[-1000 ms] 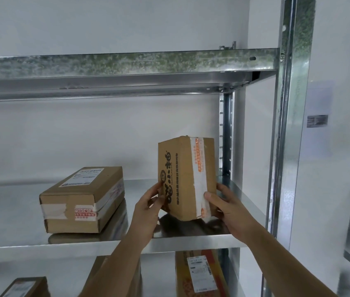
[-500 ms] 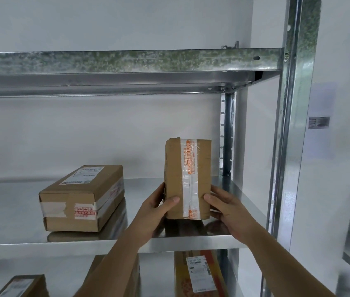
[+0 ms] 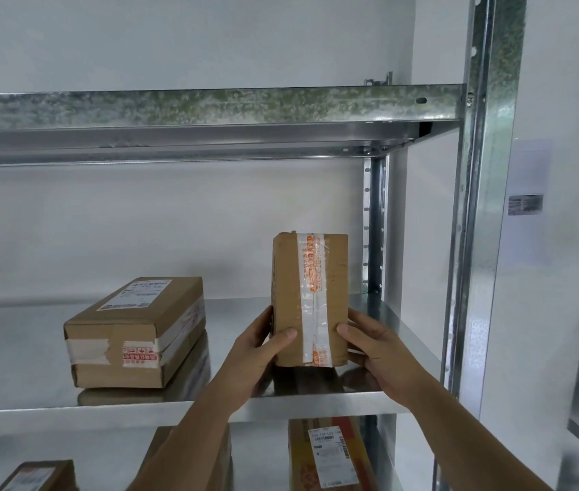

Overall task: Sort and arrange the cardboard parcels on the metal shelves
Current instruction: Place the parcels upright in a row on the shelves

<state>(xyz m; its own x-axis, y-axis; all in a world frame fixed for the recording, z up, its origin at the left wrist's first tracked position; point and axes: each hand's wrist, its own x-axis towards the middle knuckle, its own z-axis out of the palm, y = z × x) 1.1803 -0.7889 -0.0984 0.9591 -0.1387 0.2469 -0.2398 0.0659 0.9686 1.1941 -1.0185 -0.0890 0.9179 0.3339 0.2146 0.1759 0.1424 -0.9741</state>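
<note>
Both hands — left hand [image 3: 261, 343], right hand [image 3: 374, 345] — closed on the upright parcel [image 3: 311, 299], steadying it near the shelf [image 3: 316, 400] front-right corner, taped face outward.

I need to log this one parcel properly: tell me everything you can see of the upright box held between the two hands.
The upright parcel is a brown cardboard box standing on end on the metal shelf, near its right end. A strip of clear and white tape with orange print runs down its front face. Dark print shows along its left side. The left hand and right hand grip its lower sides, thumbs on the front. It stands apart from the flat parcel.
</note>
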